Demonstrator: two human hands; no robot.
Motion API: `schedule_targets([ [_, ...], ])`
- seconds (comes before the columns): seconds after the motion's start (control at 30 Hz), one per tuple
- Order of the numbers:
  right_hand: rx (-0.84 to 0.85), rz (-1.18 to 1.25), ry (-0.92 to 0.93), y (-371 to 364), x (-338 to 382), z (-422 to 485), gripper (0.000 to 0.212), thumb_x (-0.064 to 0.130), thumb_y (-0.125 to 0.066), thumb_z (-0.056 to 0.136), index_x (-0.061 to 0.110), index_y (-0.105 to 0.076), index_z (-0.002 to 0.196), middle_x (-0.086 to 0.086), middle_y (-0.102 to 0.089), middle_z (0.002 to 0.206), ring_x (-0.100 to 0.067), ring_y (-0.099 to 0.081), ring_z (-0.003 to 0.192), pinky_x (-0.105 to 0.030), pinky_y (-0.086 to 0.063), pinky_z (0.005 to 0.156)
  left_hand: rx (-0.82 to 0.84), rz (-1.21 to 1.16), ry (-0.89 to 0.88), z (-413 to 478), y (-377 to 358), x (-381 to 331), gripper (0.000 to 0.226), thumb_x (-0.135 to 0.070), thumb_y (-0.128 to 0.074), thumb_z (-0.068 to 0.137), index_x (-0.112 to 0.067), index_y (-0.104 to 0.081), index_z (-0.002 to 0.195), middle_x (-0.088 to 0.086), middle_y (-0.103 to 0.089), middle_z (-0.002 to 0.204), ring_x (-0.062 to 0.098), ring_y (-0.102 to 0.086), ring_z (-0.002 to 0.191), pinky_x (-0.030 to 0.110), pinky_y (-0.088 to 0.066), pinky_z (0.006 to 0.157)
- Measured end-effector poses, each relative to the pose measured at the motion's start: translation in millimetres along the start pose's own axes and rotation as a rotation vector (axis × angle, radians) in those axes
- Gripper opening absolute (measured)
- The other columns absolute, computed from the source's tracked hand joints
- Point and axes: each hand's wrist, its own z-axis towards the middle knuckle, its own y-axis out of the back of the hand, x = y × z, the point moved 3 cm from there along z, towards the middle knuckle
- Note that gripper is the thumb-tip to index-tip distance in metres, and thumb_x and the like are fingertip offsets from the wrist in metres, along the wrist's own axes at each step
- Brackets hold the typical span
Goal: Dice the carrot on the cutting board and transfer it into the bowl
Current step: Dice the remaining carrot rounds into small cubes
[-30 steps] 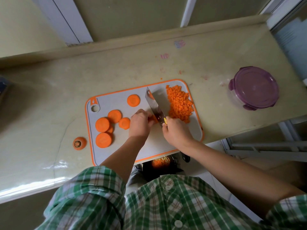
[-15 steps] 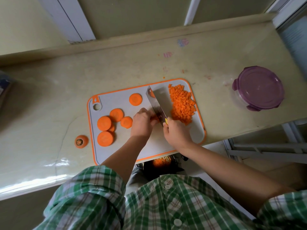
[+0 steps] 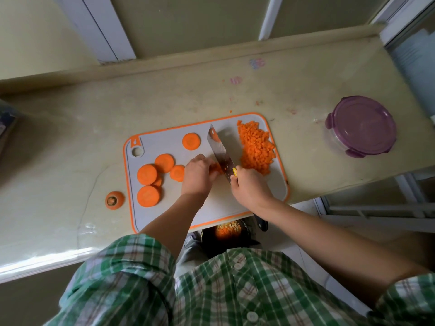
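Thick orange carrot rounds (image 3: 147, 174) lie near a heaped dice pile (image 3: 256, 149).

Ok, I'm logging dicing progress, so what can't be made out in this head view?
Head view only:
Orange carrot piece being cut: mostly hidden by curled fingers of the left hand and the steel cleaver.
Cleaver handle: wrapped by the right hand; only its dark end shows.
Dark bowl below the counter: partly hidden by the grey orange-rimmed cutting board; fill level unclear.
Purple-lidded round container: lid hides contents.

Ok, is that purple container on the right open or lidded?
Lidded: its purple lid sits flat, covering the whole top. What is inside cannot be seen.
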Motion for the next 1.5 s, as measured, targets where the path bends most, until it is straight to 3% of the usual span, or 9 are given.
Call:
schedule_targets([
  [0.23, -0.001, 0.026, -0.028, -16, 1, -3, 0.020, 0.019, -0.041, 0.097, 0.005, -0.055, 0.097, -0.019, -0.065, 0.089, -0.040, -0.063, 0.084, -0.038, -0.042, 0.063, -0.007, -0.083, 0.044, 2, -1, 0, 0.018, -0.019, -0.076, 0.079, -0.005, -0.072, 0.090, 0.013, -0.063, 0.089, 0.030, -0.060, 0.083, 0.039, -0.046, 0.075],
  [0.43, -0.018, 0.076, -0.034, -20, -2, 0, 0.019, 0.021, -0.041, 0.097, 0.007, -0.053, 0.091, -0.018, -0.065, 0.083, -0.040, -0.062, 0.079, -0.039, -0.042, 0.060, -0.006, -0.085, 0.038, 0, 1, -1, 0.017, -0.019, -0.074, 0.081, -0.007, -0.072, 0.092, 0.011, -0.061, 0.090, 0.029, -0.060, 0.081, 0.035, -0.044, 0.073],
  [0.57, -0.015, 0.117, -0.038, -13, -1, 8, 0.019, 0.020, -0.044, 0.097, 0.004, -0.054, 0.091, -0.022, -0.065, 0.084, -0.041, -0.062, 0.081, -0.036, -0.033, 0.060, 0.025, -0.037, 0.009, 0, 2, 0, 0.018, -0.024, -0.072, 0.083, -0.010, -0.072, 0.095, 0.011, -0.059, 0.092, 0.028, -0.059, 0.081, 0.029, -0.037, 0.069],
  [0.77, 0.002, 0.066, -0.024, 4, -3, 3, 0.016, 0.021, -0.043, 0.098, 0.010, -0.049, 0.087, -0.018, -0.064, 0.087, -0.037, -0.061, 0.084, -0.031, -0.029, 0.060, 0.011, -0.047, -0.020, -4, 6, 5, 0.029, -0.024, -0.075, 0.080, -0.010, -0.069, 0.105, 0.011, -0.060, 0.095, 0.029, -0.060, 0.084, 0.037, -0.048, 0.076],
  [1.03, 0.035, 0.040, -0.037, -5, 5, -2, 0.020, 0.020, -0.042, 0.097, 0.005, -0.055, 0.094, -0.020, -0.065, 0.090, -0.039, -0.062, 0.086, -0.035, -0.039, 0.064, 0.000, -0.031, -0.015, -1, 4, 2, 0.015, -0.015, -0.070, 0.082, -0.008, -0.073, 0.095, 0.014, -0.061, 0.092, 0.031, -0.059, 0.084, 0.037, -0.045, 0.076],
  [1.5, -0.015, 0.073, -0.030, -21, 2, -1, 0.018, 0.021, -0.042, 0.097, 0.007, -0.052, 0.091, -0.018, -0.064, 0.082, -0.039, -0.062, 0.078, -0.033, -0.034, 0.057, 0.012, -0.098, 0.030, 0, 2, 5, 0.014, -0.013, -0.074, 0.079, -0.006, -0.072, 0.091, 0.011, -0.062, 0.092, 0.028, -0.060, 0.083, 0.029, -0.041, 0.073],
])
